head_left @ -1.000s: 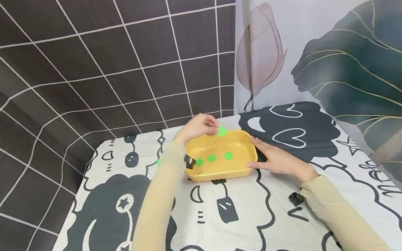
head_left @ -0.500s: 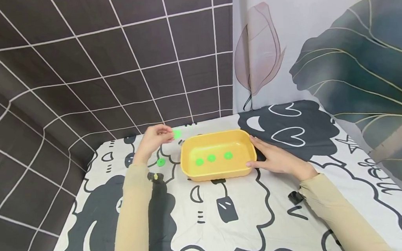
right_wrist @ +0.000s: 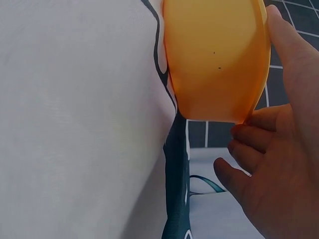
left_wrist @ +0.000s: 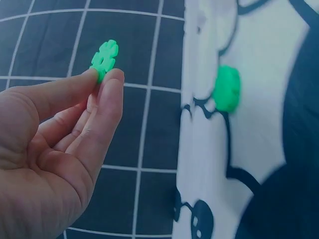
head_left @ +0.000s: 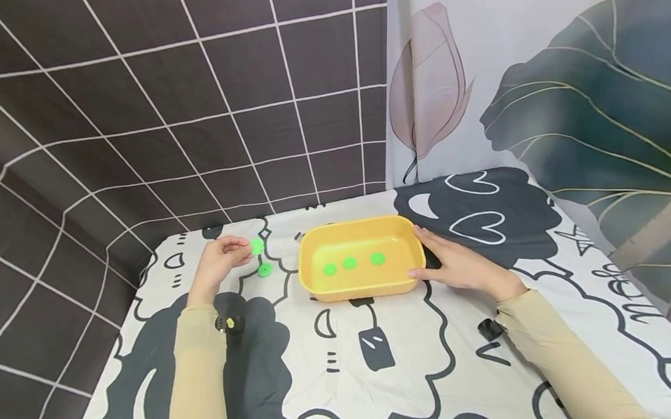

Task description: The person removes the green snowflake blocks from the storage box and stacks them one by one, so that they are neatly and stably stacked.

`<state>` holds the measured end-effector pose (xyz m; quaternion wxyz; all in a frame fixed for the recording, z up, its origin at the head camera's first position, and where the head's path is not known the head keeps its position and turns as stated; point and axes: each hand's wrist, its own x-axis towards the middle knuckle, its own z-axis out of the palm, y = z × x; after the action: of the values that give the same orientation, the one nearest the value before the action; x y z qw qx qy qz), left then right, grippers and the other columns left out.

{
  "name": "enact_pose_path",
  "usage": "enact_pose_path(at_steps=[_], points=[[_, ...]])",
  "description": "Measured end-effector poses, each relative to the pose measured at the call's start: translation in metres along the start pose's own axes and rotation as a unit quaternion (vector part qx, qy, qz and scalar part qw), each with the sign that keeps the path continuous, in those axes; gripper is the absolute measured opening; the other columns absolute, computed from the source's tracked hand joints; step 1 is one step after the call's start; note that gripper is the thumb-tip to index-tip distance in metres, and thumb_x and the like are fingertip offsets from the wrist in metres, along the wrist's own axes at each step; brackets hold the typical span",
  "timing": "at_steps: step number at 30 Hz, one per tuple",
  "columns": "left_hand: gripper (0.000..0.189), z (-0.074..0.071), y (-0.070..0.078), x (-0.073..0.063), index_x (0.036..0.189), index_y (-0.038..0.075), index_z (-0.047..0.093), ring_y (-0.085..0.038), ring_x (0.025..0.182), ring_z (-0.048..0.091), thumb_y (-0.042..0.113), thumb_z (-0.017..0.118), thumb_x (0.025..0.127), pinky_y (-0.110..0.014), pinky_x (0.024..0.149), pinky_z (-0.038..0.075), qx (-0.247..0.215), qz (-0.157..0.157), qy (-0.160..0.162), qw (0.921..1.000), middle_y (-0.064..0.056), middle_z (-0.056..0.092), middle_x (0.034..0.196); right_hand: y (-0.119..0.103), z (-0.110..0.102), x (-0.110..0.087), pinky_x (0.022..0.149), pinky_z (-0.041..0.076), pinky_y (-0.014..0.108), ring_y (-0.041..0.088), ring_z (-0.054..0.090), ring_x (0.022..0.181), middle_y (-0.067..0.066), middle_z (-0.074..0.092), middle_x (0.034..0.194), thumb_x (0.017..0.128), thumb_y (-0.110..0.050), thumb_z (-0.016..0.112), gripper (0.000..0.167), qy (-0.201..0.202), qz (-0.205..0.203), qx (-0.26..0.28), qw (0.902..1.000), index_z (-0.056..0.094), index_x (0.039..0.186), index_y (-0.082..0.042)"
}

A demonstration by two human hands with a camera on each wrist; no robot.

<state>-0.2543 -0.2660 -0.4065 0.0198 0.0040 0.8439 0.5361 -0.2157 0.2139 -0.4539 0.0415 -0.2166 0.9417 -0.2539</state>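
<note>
My left hand (head_left: 219,261) is over the left of the patterned cloth, pinching a green snowflake disc (left_wrist: 105,57) upright between thumb and fingertips. Close below it, a second green disc (head_left: 264,269) lies on the cloth; the left wrist view shows that loose disc (left_wrist: 228,88) blurred. A yellow plastic tray (head_left: 354,293) stands mid-cloth with three green discs (head_left: 349,263) spaced along its floor. At its right end rests my right hand (head_left: 460,262), thumb spread from the fingers. In the right wrist view straight, relaxed fingers (right_wrist: 254,137) touch the outside of the tray (right_wrist: 214,64).
The cloth (head_left: 385,390) is white with black cartoon shapes and covers the whole surface. A dark curtain with a white grid (head_left: 199,128) hangs behind and at the left. Another curtain with leaf prints (head_left: 599,96) hangs at the back right.
My left hand has swung left from over the tray to above the cloth, carrying the pinched disc, and come down near the loose one. The right hand and tray have stayed put.
</note>
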Motion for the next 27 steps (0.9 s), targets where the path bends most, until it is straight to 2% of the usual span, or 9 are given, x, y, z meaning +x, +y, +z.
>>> enact_pose_path(at_steps=[7,11,17,22,27], points=[[0.026,-0.002,-0.026,0.001,0.118,-0.014,0.061,-0.005,0.08,0.068,0.004,0.059,0.098,-0.022,0.077,0.058,0.021,-0.04,0.012,0.9989,-0.02,0.069,0.104,0.001,-0.001,0.0,0.116,0.027,0.058,0.041,0.025,0.148,0.02,0.021,0.164,0.088,-0.068,0.063,0.105,-0.003,-0.004,0.001,1.0,0.017,0.161,-0.008],[0.025,0.001,-0.036,0.001,0.116,-0.013,0.063,-0.005,0.08,0.067,0.004,0.06,0.097,-0.021,0.076,0.058,0.034,-0.056,0.012,0.9978,-0.017,0.069,0.103,0.0,-0.001,0.0,0.116,0.028,0.058,0.042,0.025,0.148,0.021,0.021,0.164,0.087,-0.068,0.063,0.106,-0.002,-0.004,0.003,1.0,0.017,0.161,-0.008],[0.024,0.005,-0.043,0.004,0.114,-0.013,0.064,-0.006,0.075,0.068,0.004,0.063,0.096,-0.021,0.072,0.058,0.035,-0.066,-0.004,0.9972,-0.012,0.07,0.097,0.0,-0.001,-0.001,0.116,0.027,0.057,0.042,0.025,0.148,0.021,0.021,0.164,0.088,-0.066,0.064,0.106,-0.003,-0.006,0.006,1.0,0.017,0.161,-0.006],[0.029,0.007,-0.045,0.008,0.118,-0.011,0.065,-0.007,0.078,0.068,0.008,0.066,0.095,-0.021,0.073,0.058,0.04,-0.073,-0.021,0.9963,-0.014,0.071,0.103,0.0,-0.001,-0.001,0.116,0.027,0.058,0.042,0.024,0.148,0.021,0.021,0.164,0.087,-0.067,0.064,0.106,-0.004,-0.002,0.006,1.0,0.016,0.161,-0.007],[0.03,0.009,-0.047,0.011,0.117,-0.007,0.068,-0.01,0.081,0.067,0.014,0.067,0.095,-0.021,0.073,0.055,0.07,-0.074,-0.032,0.9943,-0.012,0.072,0.105,-0.001,-0.001,0.0,0.116,0.027,0.059,0.042,0.024,0.148,0.021,0.021,0.164,0.087,-0.068,0.063,0.106,-0.007,0.0,0.01,0.9999,0.016,0.161,-0.008]])
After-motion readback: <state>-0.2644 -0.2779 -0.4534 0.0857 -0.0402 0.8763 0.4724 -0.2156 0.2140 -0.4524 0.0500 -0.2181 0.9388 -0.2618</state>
